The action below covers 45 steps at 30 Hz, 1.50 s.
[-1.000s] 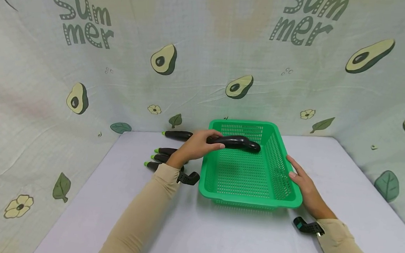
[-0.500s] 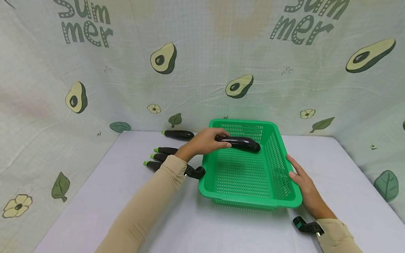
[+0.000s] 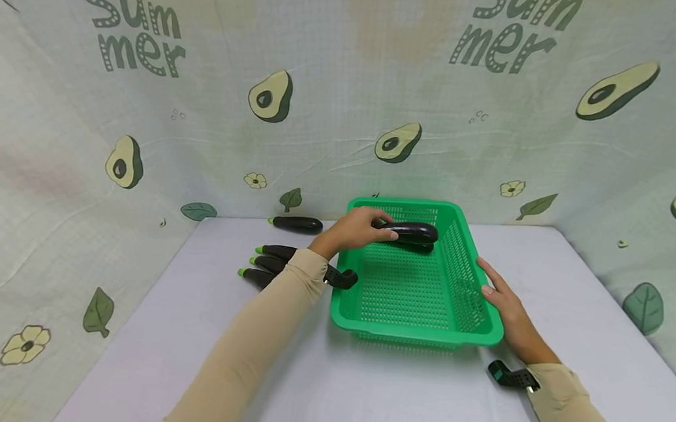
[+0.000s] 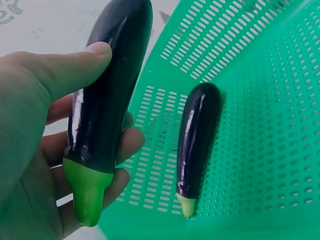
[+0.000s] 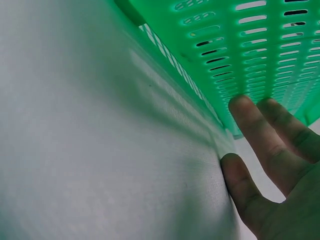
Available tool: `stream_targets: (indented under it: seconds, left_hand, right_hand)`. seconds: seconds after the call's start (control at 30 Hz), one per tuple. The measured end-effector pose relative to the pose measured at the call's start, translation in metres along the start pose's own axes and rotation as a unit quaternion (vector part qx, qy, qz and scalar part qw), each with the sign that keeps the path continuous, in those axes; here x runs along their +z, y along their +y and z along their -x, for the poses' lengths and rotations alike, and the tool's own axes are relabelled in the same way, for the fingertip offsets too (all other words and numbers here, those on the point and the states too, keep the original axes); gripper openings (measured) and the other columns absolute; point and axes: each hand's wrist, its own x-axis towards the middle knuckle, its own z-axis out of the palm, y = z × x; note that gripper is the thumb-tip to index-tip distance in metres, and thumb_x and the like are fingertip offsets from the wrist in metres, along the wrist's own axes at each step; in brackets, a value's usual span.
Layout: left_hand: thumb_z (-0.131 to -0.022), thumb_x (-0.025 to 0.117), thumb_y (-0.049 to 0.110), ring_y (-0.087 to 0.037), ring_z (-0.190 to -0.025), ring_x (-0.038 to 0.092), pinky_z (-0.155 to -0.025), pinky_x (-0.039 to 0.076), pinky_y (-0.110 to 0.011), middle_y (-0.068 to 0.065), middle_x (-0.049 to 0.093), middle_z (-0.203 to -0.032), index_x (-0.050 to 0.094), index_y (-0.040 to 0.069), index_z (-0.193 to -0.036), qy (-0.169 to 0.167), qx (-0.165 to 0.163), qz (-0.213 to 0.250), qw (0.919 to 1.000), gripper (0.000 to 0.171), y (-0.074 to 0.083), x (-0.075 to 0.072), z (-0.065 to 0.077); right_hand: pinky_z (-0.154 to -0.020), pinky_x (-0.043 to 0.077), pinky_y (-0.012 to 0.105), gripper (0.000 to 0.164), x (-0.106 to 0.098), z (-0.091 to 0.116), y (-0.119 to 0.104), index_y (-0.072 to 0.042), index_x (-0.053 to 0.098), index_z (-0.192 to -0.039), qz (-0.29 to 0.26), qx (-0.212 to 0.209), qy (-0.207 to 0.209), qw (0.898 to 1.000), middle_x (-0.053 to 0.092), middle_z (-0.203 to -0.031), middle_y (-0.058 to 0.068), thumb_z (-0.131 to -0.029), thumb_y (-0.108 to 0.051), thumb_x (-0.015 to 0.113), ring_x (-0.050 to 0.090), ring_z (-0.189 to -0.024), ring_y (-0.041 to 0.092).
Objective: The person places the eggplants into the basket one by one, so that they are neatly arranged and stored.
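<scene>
The left hand (image 3: 360,229) has its fingers and thumb pinching a shiny dark eggplant (image 3: 417,232) over the far left part of the green basket (image 3: 408,334). A second eggplant (image 4: 199,140) lies inside, below it. The right hand (image 3: 510,311) touches the basket's right side, its fingers straight and spread. On the bench (image 3: 395,398), three eggplants (image 3: 268,264) lie close together on the left, and a lone eggplant (image 3: 298,224) lies farther back.

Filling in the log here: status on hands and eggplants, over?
Left hand gripping one eggplant over basket. Right hand at basket's side. Second eggplant lying inside. Nothing visibly blocking.
</scene>
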Motion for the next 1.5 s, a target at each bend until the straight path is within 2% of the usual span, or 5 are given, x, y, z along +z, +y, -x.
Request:
stream_targets:
  seconds: [0.23, 0.57, 0.97, 1.17, 1.5]
  left_hand:
    - [-0.096, 0.067, 0.045, -0.013, -0.100, 0.062, -0.082, 0.052, -0.032, -0.002, 0.066, -0.119, 0.064, 0.017, -0.133, 0.003, -0.019, 0.001, 0.9998, 0.046, 0.001, 0.003, -0.011]
    - [-0.098, 0.066, 0.039, -0.017, -0.112, 0.060, -0.091, 0.050, -0.035, -0.003, 0.064, -0.127, 0.064, 0.015, -0.133, -0.012, -0.033, -0.019, 0.9992, 0.043, 0.000, 0.012, -0.015]
    - [-0.097, 0.068, 0.040, -0.016, -0.109, 0.060, -0.089, 0.050, -0.035, -0.003, 0.063, -0.124, 0.066, 0.016, -0.131, -0.025, -0.051, -0.004, 0.9984, 0.042, -0.003, 0.018, -0.024]
    - [-0.097, 0.068, 0.037, -0.017, -0.107, 0.060, -0.088, 0.050, -0.034, -0.003, 0.063, -0.123, 0.065, 0.015, -0.131, -0.034, -0.049, -0.009, 0.9982, 0.041, -0.007, 0.022, -0.029]
    - [-0.098, 0.068, 0.034, -0.019, -0.113, 0.059, -0.091, 0.050, -0.035, -0.005, 0.062, -0.128, 0.064, 0.016, -0.134, -0.038, -0.061, -0.013, 0.9973, 0.041, -0.010, 0.026, -0.032]
  right_hand:
    - [-0.091, 0.031, 0.010, 0.055, 0.000, 0.000, -0.003, -0.029, 0.016, -0.162, 0.003, 0.004, 0.000, 1.000, 0.016, -0.163, 0.019, -0.110, -0.030, 0.034, 0.033, -0.127, 0.004]
    - [-0.091, 0.030, 0.010, 0.055, 0.001, 0.001, -0.005, -0.029, 0.016, -0.162, -0.001, 0.010, 0.000, 1.000, 0.017, -0.163, 0.018, -0.110, -0.031, 0.034, 0.032, -0.128, 0.005]
    - [-0.091, 0.030, 0.011, 0.055, 0.000, 0.000, -0.003, -0.030, 0.016, -0.162, -0.003, 0.011, -0.003, 1.000, 0.015, -0.164, 0.017, -0.110, -0.031, 0.034, 0.030, -0.130, 0.003]
    - [-0.091, 0.031, 0.011, 0.055, 0.000, 0.000, -0.002, -0.030, 0.017, -0.162, -0.002, 0.011, 0.001, 1.000, 0.018, -0.162, 0.018, -0.110, -0.032, 0.034, 0.035, -0.126, 0.007]
    - [-0.092, 0.030, 0.012, 0.055, 0.000, 0.001, -0.004, -0.031, 0.017, -0.162, -0.003, 0.016, 0.000, 1.000, 0.015, -0.163, 0.018, -0.110, -0.034, 0.035, 0.031, -0.130, 0.008]
